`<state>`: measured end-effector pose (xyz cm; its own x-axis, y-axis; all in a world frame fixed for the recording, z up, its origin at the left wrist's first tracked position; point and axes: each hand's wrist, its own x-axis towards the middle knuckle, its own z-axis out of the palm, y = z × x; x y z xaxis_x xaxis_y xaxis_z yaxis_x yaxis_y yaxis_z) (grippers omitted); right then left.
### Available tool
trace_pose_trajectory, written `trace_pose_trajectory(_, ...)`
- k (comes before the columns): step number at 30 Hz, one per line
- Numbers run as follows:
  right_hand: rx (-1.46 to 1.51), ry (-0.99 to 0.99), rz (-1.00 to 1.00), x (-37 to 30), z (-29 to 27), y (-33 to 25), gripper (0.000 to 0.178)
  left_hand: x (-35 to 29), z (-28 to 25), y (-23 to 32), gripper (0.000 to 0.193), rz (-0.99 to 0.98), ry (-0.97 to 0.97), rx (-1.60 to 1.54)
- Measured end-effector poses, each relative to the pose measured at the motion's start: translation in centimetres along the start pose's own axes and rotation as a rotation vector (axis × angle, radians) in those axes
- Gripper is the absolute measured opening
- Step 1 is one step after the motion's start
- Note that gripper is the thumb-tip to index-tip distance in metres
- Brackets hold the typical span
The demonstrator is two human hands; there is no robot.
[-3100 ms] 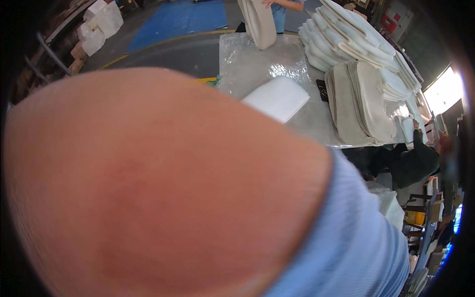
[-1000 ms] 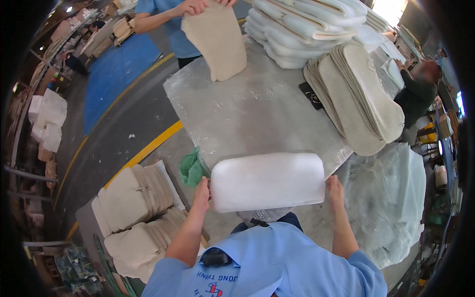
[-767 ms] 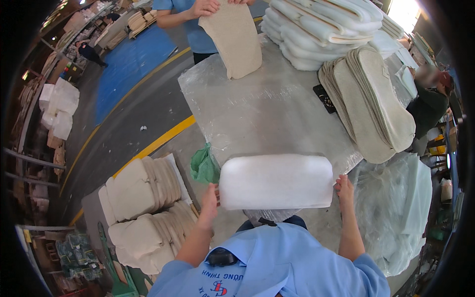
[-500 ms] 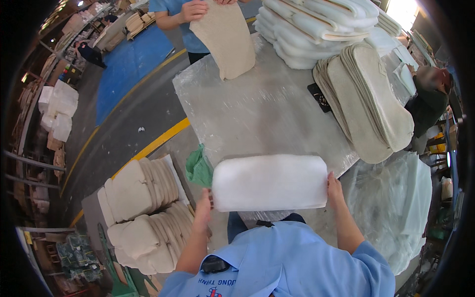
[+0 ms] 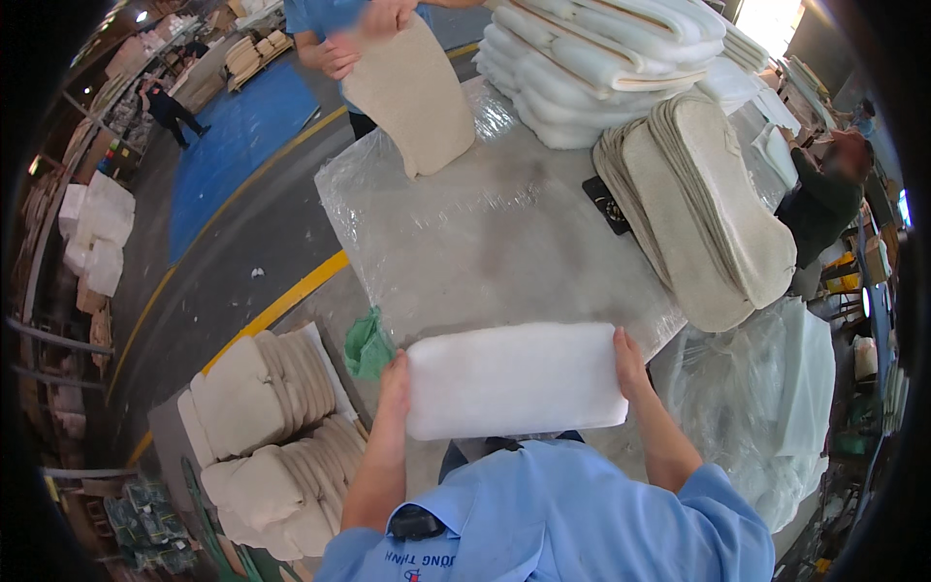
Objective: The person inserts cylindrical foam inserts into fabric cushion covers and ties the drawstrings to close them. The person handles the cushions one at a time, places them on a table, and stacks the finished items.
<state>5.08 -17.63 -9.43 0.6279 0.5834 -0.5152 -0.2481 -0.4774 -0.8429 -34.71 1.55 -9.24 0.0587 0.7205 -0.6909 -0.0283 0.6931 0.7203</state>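
A white rectangular padding sheet (image 5: 514, 381) with rounded corners is held level in front of my body, at the near edge of the table. My left hand (image 5: 396, 385) grips its left end, and my right hand (image 5: 628, 361) grips the right end near the upper corner. Most fingertips of both hands are hidden by the pad. Just beyond my left hand, a crumpled green plastic bag (image 5: 369, 346) hangs by the table's corner. Past the pad stretches the plastic-covered grey table (image 5: 465, 252).
A stack of long beige fabric covers (image 5: 713, 213) lies at right, beside a tall pile of white padding (image 5: 601, 68). Beige folded stacks (image 5: 257, 398) sit at lower left. Clear plastic film (image 5: 756, 407) bulges at right. Across the table a co-worker's hands hold a beige cover (image 5: 417, 102).
The pad has come slightly nearer my body and shifted left, both hands still on it. The co-worker's cover has moved a little left and down as the whole view shifted.
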Motion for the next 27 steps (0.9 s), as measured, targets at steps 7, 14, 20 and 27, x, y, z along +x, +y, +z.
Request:
trace_pose_trajectory(7, 0.364, -0.068, -0.289, -7.7, -2.9, -3.2, 0.069, -7.2, -1.4, 2.6, 0.047, 0.356, 0.043, -0.3)
trace_pose_trajectory(14, 0.346, -0.056, -0.322, -8.4, -1.7, 0.2, 0.049, -5.6, -4.6, -0.7, 0.046, 0.345, -0.182, -0.256)
trace_pose_trajectory(20, 0.295, -0.054, -0.271, -8.1, -1.6, 0.2, 0.046, -7.8, -2.1, 7.2, 0.037, 0.644, 0.09, 0.528)
trace_pose_trajectory(27, 0.186, -0.176, -0.198, -7.9, -2.7, -1.6, 0.035, -16.3, 10.6, 7.5, 0.077, 1.282, -0.489, 1.584)
